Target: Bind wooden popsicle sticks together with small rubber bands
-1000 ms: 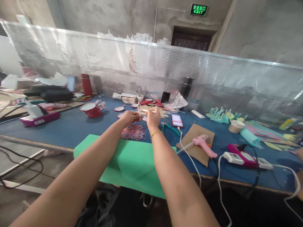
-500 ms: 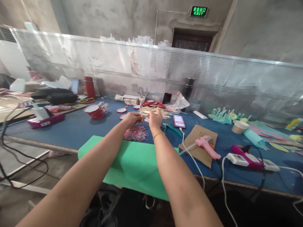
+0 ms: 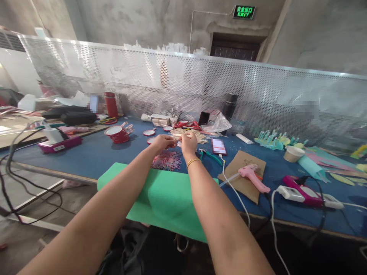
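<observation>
Over the back of a tangle of pink, purple and blue loops, my two hands are close together. My left hand is closed in a pinch; what it holds is too small to make out. A pale, slim stick-like piece lies in the closed fingers of my right hand, pointing toward the left hand. Behind them are flat wooden sticks in a loose heap. Round white pieces with red rims lie left of the hands, near a stack of red-rimmed rounds.
Green cloth covers the front edge of the blue table. To the right are teal pliers, a phone on a white cable, a pink glue gun on cardboard, and a power strip. A perforated metal screen stands behind.
The whole view has shifted slightly, with things appearing a little further right. Both hands stay close together in nearly the same pose.
</observation>
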`<act>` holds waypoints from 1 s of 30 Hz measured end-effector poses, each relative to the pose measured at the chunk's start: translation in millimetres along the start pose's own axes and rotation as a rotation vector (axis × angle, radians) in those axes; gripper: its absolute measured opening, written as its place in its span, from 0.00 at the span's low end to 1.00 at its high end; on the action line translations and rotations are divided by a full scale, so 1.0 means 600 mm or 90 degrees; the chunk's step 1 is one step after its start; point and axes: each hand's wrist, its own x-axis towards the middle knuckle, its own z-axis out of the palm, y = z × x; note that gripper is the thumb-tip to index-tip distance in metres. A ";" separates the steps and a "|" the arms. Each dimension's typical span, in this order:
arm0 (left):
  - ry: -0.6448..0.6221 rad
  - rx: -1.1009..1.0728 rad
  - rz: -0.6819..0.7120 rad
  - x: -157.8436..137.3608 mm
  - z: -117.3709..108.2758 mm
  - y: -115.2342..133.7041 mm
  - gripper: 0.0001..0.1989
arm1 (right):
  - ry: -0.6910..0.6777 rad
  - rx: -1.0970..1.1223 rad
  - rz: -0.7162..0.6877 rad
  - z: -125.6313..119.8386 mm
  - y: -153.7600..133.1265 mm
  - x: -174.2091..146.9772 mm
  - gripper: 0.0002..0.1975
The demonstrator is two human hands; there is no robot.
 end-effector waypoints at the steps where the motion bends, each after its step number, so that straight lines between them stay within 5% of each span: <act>1: 0.003 0.000 -0.001 0.000 0.000 0.001 0.16 | 0.005 0.000 0.004 -0.001 -0.002 0.000 0.04; 30: 0.011 -0.016 -0.041 -0.004 0.004 0.012 0.16 | 0.010 0.031 -0.013 0.000 -0.004 0.000 0.03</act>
